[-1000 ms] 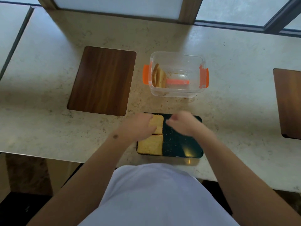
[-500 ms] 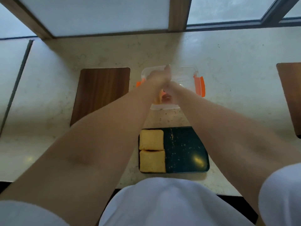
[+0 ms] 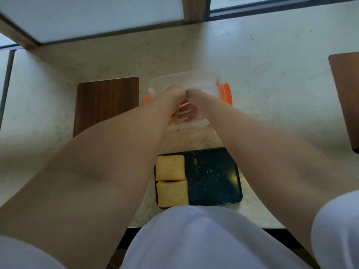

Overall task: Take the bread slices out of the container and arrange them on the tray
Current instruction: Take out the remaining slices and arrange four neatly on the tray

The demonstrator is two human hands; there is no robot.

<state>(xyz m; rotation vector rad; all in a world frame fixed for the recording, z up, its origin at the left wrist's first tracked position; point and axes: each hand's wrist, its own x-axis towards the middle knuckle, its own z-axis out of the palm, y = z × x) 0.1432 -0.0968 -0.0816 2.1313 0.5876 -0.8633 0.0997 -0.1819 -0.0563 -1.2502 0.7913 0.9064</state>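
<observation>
One pale stone countertop (image 3: 272, 78) carries all items and runs up to a window frame (image 3: 195, 8) at the far edge. Two dark wooden boards lie on it: one board (image 3: 106, 105) left of centre, and a second board (image 3: 347, 98) cut off by the right edge of the view, well apart from the first. One dark rectangular tray (image 3: 213, 177) sits at the near edge, directly in front of the person's white garment (image 3: 204, 239). One clear plastic container (image 3: 194, 80) with orange side latches (image 3: 225, 93) stands just beyond the tray, between the two boards. Two bread slices lie flat on the left half of the tray, touching each other edge to edge: the far slice (image 3: 170, 167) and the near slice (image 3: 172, 193); the right half of the tray holds only scattered crumbs. Both forearms reach over the tray into the container and block most of its interior. The left hand (image 3: 171, 94) and the right hand (image 3: 194, 98) meet inside it, touching each other; a yellow bread edge (image 3: 173, 118) shows upright below the left wrist. Fingers of the right hand appear curled, blurred through the wall; whether either hand is closed on bread cannot be told
</observation>
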